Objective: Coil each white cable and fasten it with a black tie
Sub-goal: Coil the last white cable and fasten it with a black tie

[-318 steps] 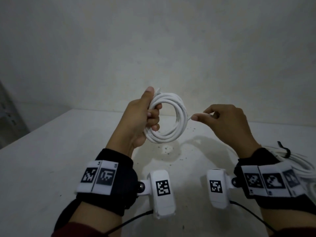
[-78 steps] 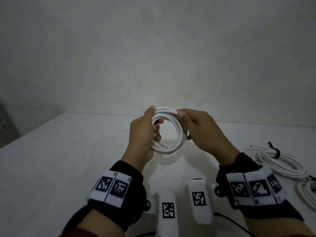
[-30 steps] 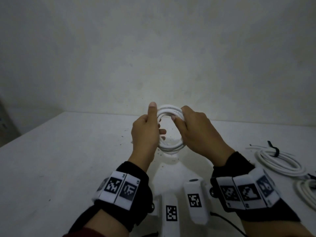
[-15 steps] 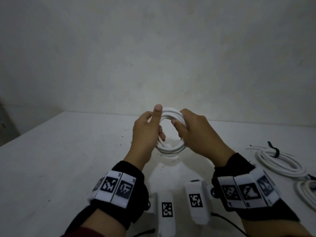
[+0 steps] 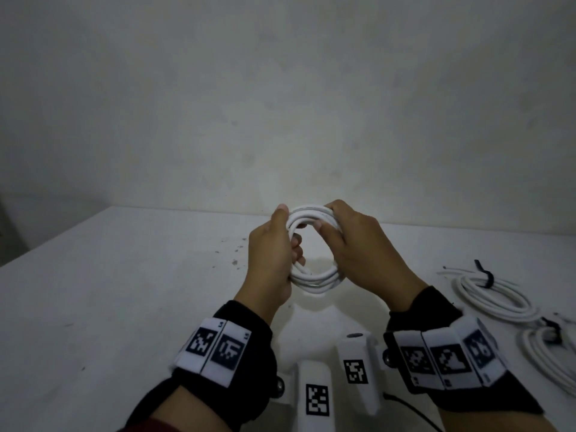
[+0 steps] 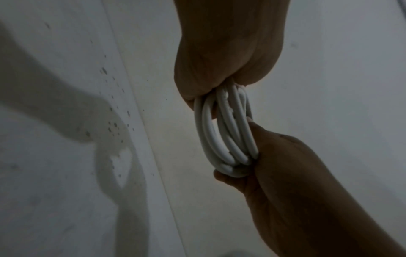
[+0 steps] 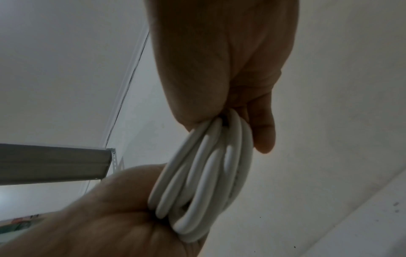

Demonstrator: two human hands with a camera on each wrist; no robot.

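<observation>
Coiled white cable (image 5: 314, 277): held upright in the air above the white table (image 5: 109, 291), at the centre of the head view — several loops bunched into one ring, with no black tie visible on it.
Left hand (image 5: 271, 260): grasps the ring's 9 o'clock side; fingers curl through the middle of the loops and the thumb lies along the top at about 11 o'clock.
Left hand, own wrist view (image 6: 228, 48): the strands (image 6: 226, 132) disappear into the clenched palm at the top of the picture.
Right hand (image 5: 361, 254): grasps the ring's 3 o'clock side, thumb tip pressed on the inner edge near 1 o'clock, fingers wrapped behind the loops.
Right hand, own wrist view (image 7: 226, 66): closed over the upper end of the bundle (image 7: 204, 175), while the other hand clamps the lower end.
Tied coil (image 5: 495, 294): lies flat on the table at 3 o'clock of the hands, well apart from them, bound by a black tie (image 5: 483, 274) at its far edge.
Second coil (image 5: 548, 357): at 4 o'clock, cut off by the picture's right edge — a dark tie (image 5: 550, 327) sits on its top.
Wrist cameras: white housings (image 5: 358, 366) with printed markers, below both wrists.
</observation>
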